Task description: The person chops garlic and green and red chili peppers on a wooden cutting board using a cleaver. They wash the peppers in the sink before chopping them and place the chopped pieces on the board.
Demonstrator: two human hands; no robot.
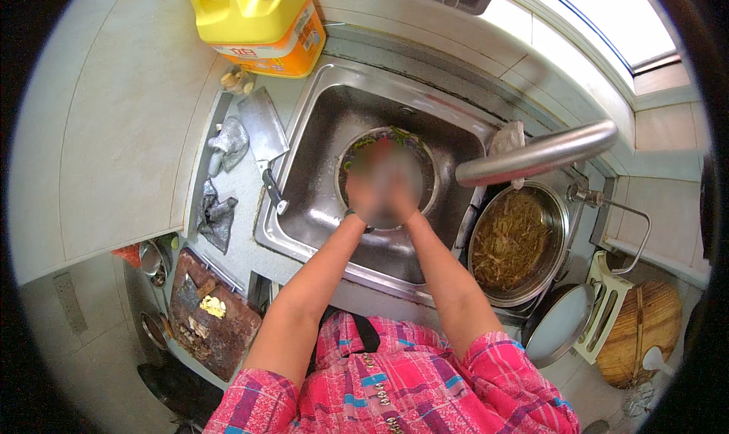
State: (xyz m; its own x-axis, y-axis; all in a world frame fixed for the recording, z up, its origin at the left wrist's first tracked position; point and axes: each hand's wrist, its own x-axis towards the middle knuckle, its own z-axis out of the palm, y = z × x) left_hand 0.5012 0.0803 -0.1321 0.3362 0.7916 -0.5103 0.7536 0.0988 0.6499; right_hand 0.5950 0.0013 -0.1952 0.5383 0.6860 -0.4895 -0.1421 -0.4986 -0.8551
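Both forearms reach down into a stainless steel sink [302, 195]. Near its middle sits a round metal bowl [437, 175] with leafy greens [398, 132] and something red inside. My left hand [364, 192] and my right hand [400, 195] are over or in this bowl, close together. A blurred patch covers both hands, so their fingers and anything in them are hidden. A dark band circles my left wrist. On the counter left of the sink lies a cleaver [265, 126] with a black handle.
A steel faucet [535, 155] juts over the sink's right side. Right of the sink stands a pot [564, 234] of brownish, stringy plant matter. A yellow jug [262, 24] stands at the back left. Crumpled cloths [228, 140] lie beside the cleaver; a stained cutting board [228, 343] holds chopped food.
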